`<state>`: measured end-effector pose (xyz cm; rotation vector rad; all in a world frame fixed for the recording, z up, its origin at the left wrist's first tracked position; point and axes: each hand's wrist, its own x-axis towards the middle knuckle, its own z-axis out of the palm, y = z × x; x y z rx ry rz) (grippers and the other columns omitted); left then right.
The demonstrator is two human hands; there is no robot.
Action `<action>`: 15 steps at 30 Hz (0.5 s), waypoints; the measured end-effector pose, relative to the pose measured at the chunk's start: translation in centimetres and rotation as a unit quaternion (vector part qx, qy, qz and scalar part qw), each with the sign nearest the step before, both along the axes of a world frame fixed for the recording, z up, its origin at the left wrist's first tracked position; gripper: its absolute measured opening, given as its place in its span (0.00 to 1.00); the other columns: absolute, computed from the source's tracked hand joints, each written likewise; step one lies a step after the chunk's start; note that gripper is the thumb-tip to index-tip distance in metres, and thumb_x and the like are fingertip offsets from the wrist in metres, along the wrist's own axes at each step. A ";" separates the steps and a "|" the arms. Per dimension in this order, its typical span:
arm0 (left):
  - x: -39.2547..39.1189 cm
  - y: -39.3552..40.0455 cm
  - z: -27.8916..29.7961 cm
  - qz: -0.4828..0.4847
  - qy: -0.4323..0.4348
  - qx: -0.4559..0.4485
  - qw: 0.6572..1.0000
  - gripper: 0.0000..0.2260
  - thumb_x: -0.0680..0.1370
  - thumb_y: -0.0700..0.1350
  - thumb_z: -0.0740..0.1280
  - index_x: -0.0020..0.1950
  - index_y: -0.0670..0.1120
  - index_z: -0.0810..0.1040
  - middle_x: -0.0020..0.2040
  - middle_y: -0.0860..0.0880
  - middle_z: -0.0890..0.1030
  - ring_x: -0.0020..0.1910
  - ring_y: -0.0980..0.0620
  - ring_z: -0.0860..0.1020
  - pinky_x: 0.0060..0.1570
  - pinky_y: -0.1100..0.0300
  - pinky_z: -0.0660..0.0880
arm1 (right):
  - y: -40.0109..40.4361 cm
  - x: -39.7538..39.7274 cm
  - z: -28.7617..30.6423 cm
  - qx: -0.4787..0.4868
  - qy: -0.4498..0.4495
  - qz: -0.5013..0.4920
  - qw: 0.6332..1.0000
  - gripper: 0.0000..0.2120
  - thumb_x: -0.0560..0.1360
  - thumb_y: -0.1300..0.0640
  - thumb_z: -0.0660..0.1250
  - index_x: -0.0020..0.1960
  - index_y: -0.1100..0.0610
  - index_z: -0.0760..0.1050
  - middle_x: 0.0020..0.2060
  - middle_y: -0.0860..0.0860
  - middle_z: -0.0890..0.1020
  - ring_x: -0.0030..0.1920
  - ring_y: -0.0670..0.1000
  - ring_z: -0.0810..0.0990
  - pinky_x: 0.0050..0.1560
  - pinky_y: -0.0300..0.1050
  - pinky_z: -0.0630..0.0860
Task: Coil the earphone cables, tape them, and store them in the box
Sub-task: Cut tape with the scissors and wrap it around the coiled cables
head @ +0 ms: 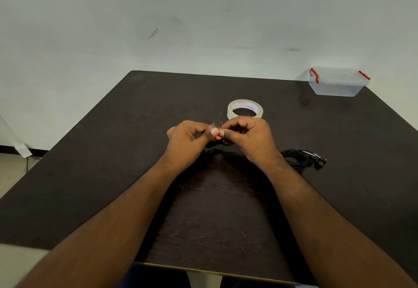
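Head cam: 2 hands mid-tabletop (90,152). Left hand (187,140) & right hand (246,138), fingers pinching 1 clear tape bit (216,125) on an orange-black earphone (218,139). 1 tape roll (245,109) behind; 1 black coil (303,159) right; 1 box (338,82) far right, lid on.

table (90,174): dark brown wood grain, rounded far corner, pale front edge, spreading out all round the fingers | wall (203,16): pale grey-green, scuffed, behind the table, well beyond the fingers | floor (11,170): beige strip, far left of the fingers, black skirting above | light: soft, even
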<state>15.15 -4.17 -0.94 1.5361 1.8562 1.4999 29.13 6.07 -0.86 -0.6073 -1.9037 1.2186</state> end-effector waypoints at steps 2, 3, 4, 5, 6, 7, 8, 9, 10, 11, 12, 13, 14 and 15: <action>0.1 0.0 0.0 -0.008 -0.082 -0.008 0.997 0.06 0.77 0.49 0.69 0.44 0.54 0.86 0.42 0.54 0.86 0.47 0.56 0.83 0.57 0.47 0.77 | -0.1 -0.1 0.0 -0.002 0.007 0.006 1.000 0.04 0.69 0.64 0.76 0.43 0.60 0.82 0.37 0.56 0.84 0.39 0.59 0.84 0.44 0.61 0.81; 0.1 0.0 0.0 -0.010 -0.118 0.002 0.993 0.06 0.77 0.46 0.69 0.45 0.50 0.86 0.42 0.50 0.86 0.46 0.51 0.84 0.55 0.48 0.78 | -0.1 0.0 0.0 -0.001 0.012 0.010 1.000 0.06 0.69 0.64 0.76 0.44 0.59 0.81 0.37 0.57 0.83 0.39 0.59 0.83 0.44 0.61 0.82; 0.2 0.0 0.2 -0.012 -0.157 0.017 0.987 0.05 0.77 0.43 0.70 0.46 0.45 0.86 0.42 0.45 0.86 0.45 0.48 0.84 0.52 0.50 0.79 | -0.2 0.0 0.1 0.005 0.014 0.012 1.000 0.09 0.68 0.64 0.76 0.45 0.55 0.80 0.38 0.57 0.83 0.39 0.60 0.83 0.44 0.59 0.82; 0.2 0.0 0.4 -0.015 -0.195 0.029 0.980 0.05 0.76 0.40 0.70 0.48 0.42 0.85 0.42 0.40 0.85 0.43 0.46 0.83 0.49 0.52 0.79 | -0.3 0.0 0.2 0.017 0.013 0.015 1.000 0.12 0.68 0.64 0.77 0.45 0.52 0.78 0.38 0.57 0.83 0.40 0.61 0.83 0.43 0.57 0.82; 0.3 0.0 0.6 -0.017 -0.230 0.036 0.972 0.07 0.75 0.38 0.71 0.52 0.40 0.83 0.43 0.36 0.84 0.42 0.45 0.83 0.47 0.53 0.80 | -0.4 0.1 0.3 0.035 0.008 0.018 0.999 0.14 0.68 0.63 0.77 0.44 0.49 0.76 0.38 0.55 0.82 0.39 0.59 0.82 0.43 0.54 0.82; 0.2 0.0 0.7 -0.019 -0.256 0.038 0.966 0.11 0.74 0.36 0.72 0.56 0.40 0.81 0.42 0.33 0.83 0.40 0.45 0.82 0.46 0.55 0.80 | -0.4 0.1 0.4 0.059 -0.003 0.020 0.998 0.14 0.68 0.63 0.77 0.44 0.49 0.75 0.38 0.53 0.82 0.38 0.55 0.82 0.41 0.50 0.81; 0.2 0.1 0.8 -0.024 -0.275 0.039 0.960 0.15 0.73 0.35 0.72 0.59 0.41 0.78 0.41 0.33 0.82 0.38 0.46 0.82 0.44 0.57 0.79 | -0.4 0.2 0.5 0.090 -0.018 0.021 0.996 0.13 0.68 0.63 0.77 0.44 0.50 0.75 0.37 0.50 0.81 0.36 0.49 0.80 0.40 0.46 0.80; 0.1 0.1 0.8 -0.026 -0.286 0.038 0.957 0.19 0.73 0.34 0.73 0.62 0.43 0.76 0.38 0.34 0.82 0.37 0.47 0.82 0.42 0.58 0.79 | -0.4 0.3 0.6 0.126 -0.032 0.023 0.991 0.12 0.68 0.63 0.76 0.43 0.52 0.75 0.37 0.47 0.80 0.36 0.44 0.79 0.39 0.42 0.79; 0.0 0.2 0.7 -0.028 -0.294 0.039 0.955 0.21 0.72 0.34 0.73 0.63 0.44 0.73 0.36 0.36 0.82 0.35 0.48 0.82 0.41 0.59 0.79 | -0.4 0.3 0.7 0.161 -0.041 0.023 0.986 0.10 0.68 0.63 0.76 0.44 0.54 0.76 0.36 0.45 0.79 0.36 0.43 0.78 0.39 0.38 0.77; -0.1 0.3 0.6 -0.028 -0.301 0.039 0.952 0.24 0.72 0.34 0.73 0.65 0.45 0.71 0.35 0.37 0.82 0.34 0.48 0.82 0.40 0.59 0.78 | -0.4 0.3 0.7 0.194 -0.046 0.022 0.980 0.09 0.69 0.62 0.76 0.44 0.56 0.78 0.37 0.43 0.79 0.38 0.42 0.78 0.40 0.36 0.76; -0.1 0.3 0.6 -0.028 -0.308 0.039 0.950 0.25 0.72 0.34 0.73 0.65 0.46 0.69 0.35 0.38 0.82 0.33 0.48 0.82 0.39 0.58 0.78 | -0.4 0.3 0.7 0.224 -0.050 0.018 0.973 0.08 0.69 0.62 0.75 0.45 0.57 0.79 0.38 0.42 0.79 0.40 0.42 0.78 0.42 0.35 0.75; -0.1 0.3 0.6 -0.024 -0.312 0.040 0.949 0.26 0.71 0.34 0.74 0.65 0.46 0.68 0.35 0.38 0.81 0.33 0.48 0.81 0.38 0.58 0.78 | -0.4 0.3 0.7 0.250 -0.053 0.013 0.967 0.08 0.69 0.62 0.75 0.47 0.58 0.80 0.39 0.42 0.80 0.42 0.42 0.79 0.44 0.34 0.75; -0.1 0.4 0.6 -0.018 -0.313 0.039 0.949 0.26 0.71 0.34 0.74 0.65 0.46 0.67 0.34 0.38 0.81 0.32 0.49 0.81 0.37 0.58 0.78 | -0.3 0.2 0.7 0.270 -0.056 0.007 0.961 0.08 0.70 0.62 0.75 0.48 0.58 0.81 0.41 0.42 0.80 0.44 0.42 0.79 0.46 0.34 0.75; -0.1 0.4 0.5 -0.011 -0.315 0.037 0.948 0.26 0.71 0.34 0.74 0.64 0.47 0.67 0.33 0.39 0.81 0.32 0.49 0.81 0.36 0.58 0.78 | -0.3 0.2 0.6 0.282 -0.056 0.003 0.958 0.09 0.70 0.62 0.74 0.49 0.58 0.81 0.42 0.43 0.80 0.45 0.42 0.79 0.48 0.33 0.75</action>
